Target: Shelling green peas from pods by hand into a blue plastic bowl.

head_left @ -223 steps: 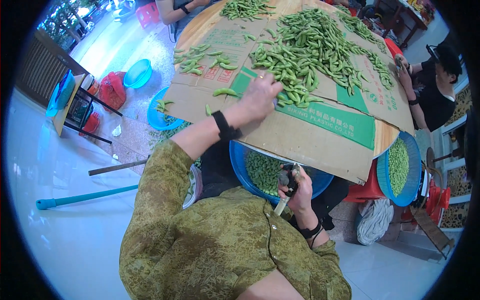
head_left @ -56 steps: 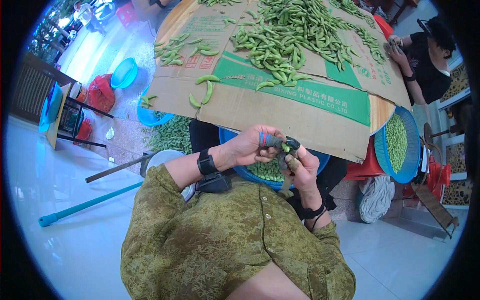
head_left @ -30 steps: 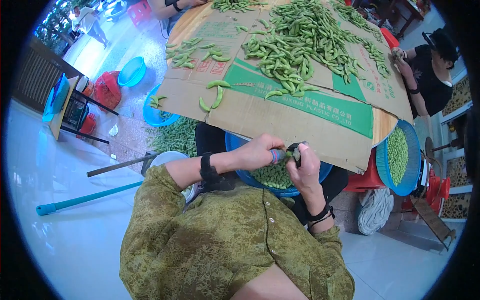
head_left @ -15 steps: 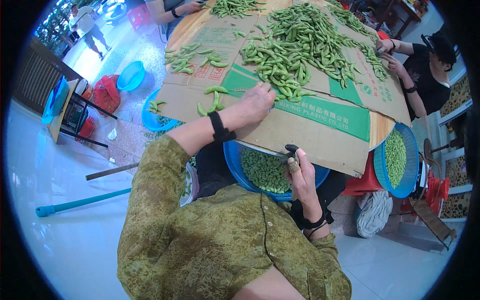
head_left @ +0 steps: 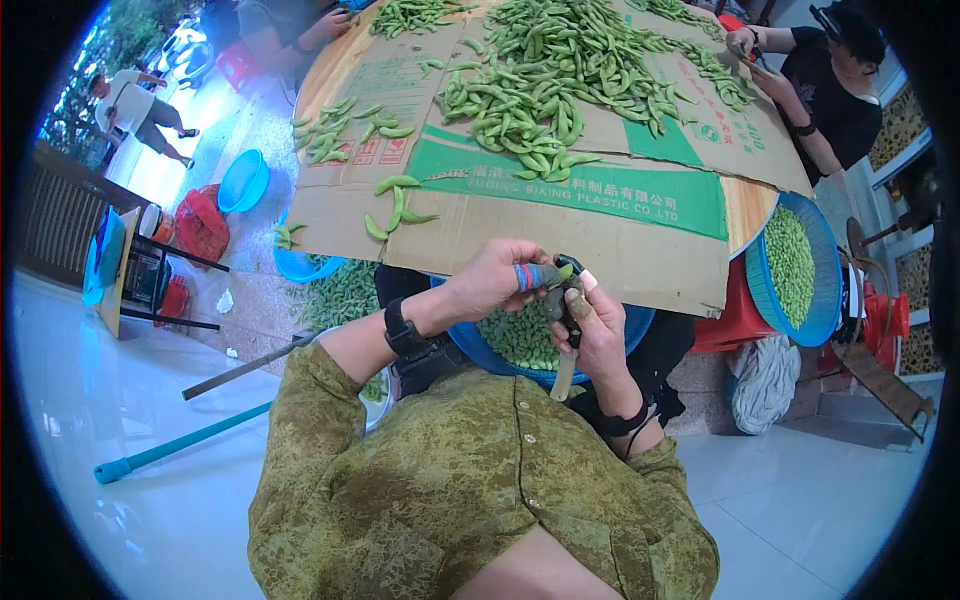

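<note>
Half a second ago the left hand [head_left: 495,283] was over the cardboard [head_left: 480,235]; now it's back, pinching a mostly hidden green pod [head_left: 567,271] against the right hand [head_left: 603,335], above the blue basin [head_left: 474,348]. The right fingers curl in close; whether they grip anything dark I can't tell. Back left, a walker [head_left: 140,115] has come nearer.

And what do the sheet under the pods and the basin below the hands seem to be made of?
The sheet looks like matte brown cardboard, given its seams and green printing. The basin is probably smooth, faintly glossy plastic, from its even blue colour and thin rim.
</note>
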`<state>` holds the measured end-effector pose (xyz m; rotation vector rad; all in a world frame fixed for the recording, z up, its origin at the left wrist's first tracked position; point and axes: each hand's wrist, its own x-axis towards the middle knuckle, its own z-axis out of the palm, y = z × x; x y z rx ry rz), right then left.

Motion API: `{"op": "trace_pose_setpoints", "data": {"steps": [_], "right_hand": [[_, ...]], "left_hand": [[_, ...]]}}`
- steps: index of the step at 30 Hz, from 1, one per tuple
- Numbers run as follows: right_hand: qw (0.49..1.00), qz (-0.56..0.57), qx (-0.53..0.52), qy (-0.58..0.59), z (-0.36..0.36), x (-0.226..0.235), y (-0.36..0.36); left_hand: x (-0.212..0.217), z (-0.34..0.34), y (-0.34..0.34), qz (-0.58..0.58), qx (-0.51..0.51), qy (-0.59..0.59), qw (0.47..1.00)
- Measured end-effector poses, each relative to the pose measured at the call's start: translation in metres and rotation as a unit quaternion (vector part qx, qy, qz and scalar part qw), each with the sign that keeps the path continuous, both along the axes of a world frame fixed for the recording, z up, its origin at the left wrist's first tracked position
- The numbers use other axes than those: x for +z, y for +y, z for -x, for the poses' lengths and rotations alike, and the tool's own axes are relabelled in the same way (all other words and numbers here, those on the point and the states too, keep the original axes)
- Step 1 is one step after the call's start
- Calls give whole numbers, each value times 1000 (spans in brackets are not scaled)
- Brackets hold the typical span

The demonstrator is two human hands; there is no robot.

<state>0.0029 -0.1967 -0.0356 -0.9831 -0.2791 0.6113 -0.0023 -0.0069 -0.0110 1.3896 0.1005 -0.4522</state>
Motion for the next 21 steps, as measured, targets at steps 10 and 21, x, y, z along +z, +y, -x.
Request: {"op": "trace_pose_setpoints", "data": {"steps": [10, 21], "right_hand": [[1000, 0, -6, -7, 3, -5, -2], [991, -104, 46, 73, 2, 5, -3]], "left_hand": [[0, 8, -5, -10, 41, -74, 996], [-10, 5, 3, 325, -40, 112, 938]]}}
